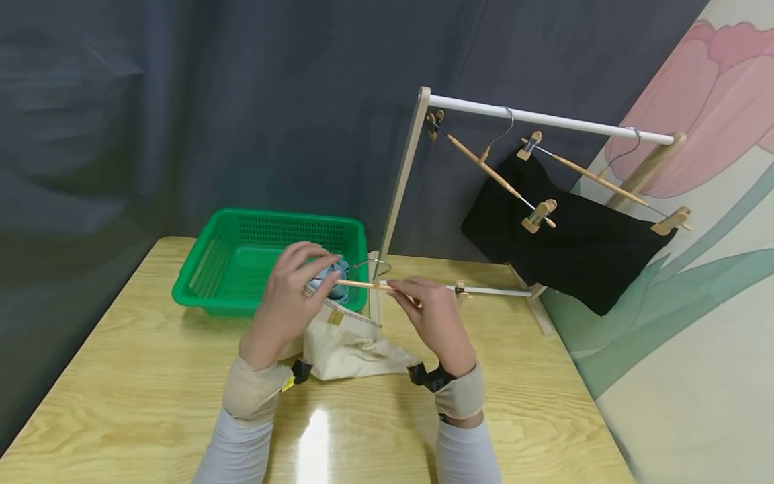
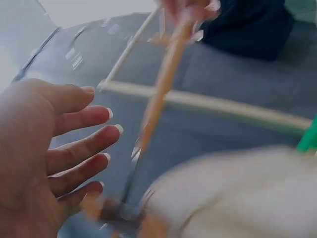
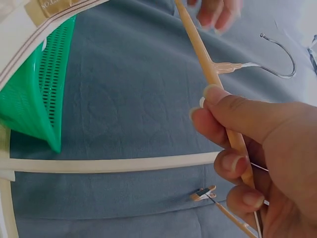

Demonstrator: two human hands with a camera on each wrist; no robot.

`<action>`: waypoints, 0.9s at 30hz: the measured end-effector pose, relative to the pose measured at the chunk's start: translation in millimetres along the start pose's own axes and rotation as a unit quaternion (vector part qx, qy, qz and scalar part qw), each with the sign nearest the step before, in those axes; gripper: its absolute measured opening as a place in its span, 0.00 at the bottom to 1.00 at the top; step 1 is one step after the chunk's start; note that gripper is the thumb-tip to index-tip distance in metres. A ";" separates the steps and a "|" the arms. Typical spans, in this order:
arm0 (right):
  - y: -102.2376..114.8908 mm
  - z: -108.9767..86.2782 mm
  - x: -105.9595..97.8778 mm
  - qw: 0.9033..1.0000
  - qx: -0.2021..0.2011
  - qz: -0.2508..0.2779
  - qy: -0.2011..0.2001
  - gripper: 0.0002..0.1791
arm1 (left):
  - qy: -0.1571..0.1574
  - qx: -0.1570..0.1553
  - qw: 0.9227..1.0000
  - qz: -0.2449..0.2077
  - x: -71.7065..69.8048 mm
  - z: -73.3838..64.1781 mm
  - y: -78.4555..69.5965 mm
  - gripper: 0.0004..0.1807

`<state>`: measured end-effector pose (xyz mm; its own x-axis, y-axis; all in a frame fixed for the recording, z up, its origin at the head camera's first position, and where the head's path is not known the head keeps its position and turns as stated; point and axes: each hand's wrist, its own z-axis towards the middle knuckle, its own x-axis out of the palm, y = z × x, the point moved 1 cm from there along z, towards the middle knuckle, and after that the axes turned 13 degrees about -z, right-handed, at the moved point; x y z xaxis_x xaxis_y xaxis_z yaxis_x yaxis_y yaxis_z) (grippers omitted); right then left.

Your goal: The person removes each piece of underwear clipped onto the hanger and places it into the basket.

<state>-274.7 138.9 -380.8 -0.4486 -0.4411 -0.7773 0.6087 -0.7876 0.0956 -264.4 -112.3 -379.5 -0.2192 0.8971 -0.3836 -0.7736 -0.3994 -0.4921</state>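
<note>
Pale grey sleeves [image 1: 238, 449] lie nearest, ending in beige bands [image 1: 254, 388] at the wrists of a person's two hands. Ahead of them, the right grip [image 1: 434, 312] pinches a slim light-brown wooden hanger [image 1: 357, 284] between thumb and fingers, just beside its curved metal hook [image 3: 294, 64], which stands up to the left of that grip. On the hanger's other side, the left grip [image 1: 289, 292] is loosely spread, its fingers near the bar but apart from it in the left wrist view. A wooden spring clip [image 2: 116, 214] at the hanger's end sits close to the left grip's little finger, beside a cream-white cloth garment [image 1: 353, 353]; whether the clip bites the cloth is too blurred to tell. That garment lies below and between both grips, on a light wood-grain surface [image 1: 532, 417]. Just beyond the left grip stands a green plastic basket [image 1: 275, 228], holding a crumpled light-blue cloth [image 1: 341, 269]. Beyond and right of the right grip, a pale wooden rack [image 1: 404, 178] carries two similar clip hangers on its white rail [image 1: 556, 122]; a black cloth garment [image 1: 562, 249] hangs from the farther right one. Dark grey-blue curtain [image 1: 290, 114] fills the space behind both grips.
</note>
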 end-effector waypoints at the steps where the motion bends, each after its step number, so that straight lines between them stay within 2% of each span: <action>1: -1.1 -0.4 -0.4 1.000 0.002 0.002 0.000 0.11 | -0.007 -0.006 1.000 -0.008 -6.1 -1.2 2.1 0.14; 3: -2.9 -1.2 -1.6 1.000 0.007 0.005 0.001 0.11 | -0.010 -0.029 0.999 -0.021 -17.0 -4.1 7.9 0.16; 6: -3.9 -1.5 -4.6 1.000 0.012 0.009 0.001 0.11 | 0.013 -0.092 0.994 -0.059 -30.0 -10.0 18.4 0.17; 9: -4.2 -1.3 -6.9 1.000 0.014 0.014 0.001 0.11 | 0.043 -0.160 0.981 -0.103 -39.1 -15.0 28.1 0.17; 12: -3.5 -0.8 -8.3 1.000 0.012 0.019 0.001 0.11 | 0.068 -0.203 0.967 -0.137 -43.6 -18.8 34.4 0.17; 18: -4.5 -1.2 -8.7 0.999 0.015 0.033 0.016 0.11 | 0.087 -0.224 0.950 -0.200 -39.9 -19.5 42.2 0.17; 24: -5.3 -1.2 -10.0 0.998 0.014 0.058 0.024 0.10 | 0.063 -0.204 0.938 -0.274 -34.3 -19.9 50.5 0.14; 27: -5.6 -1.1 -10.1 0.997 0.012 0.066 0.031 0.10 | 0.049 -0.190 0.935 -0.294 -32.0 -21.3 53.5 0.13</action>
<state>-272.8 148.2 -374.2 -0.3229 -0.5146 -0.7943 0.6441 -0.7344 0.2140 -286.1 -166.4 -410.2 0.2476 0.9687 -0.0191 -0.4724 0.1035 -0.8753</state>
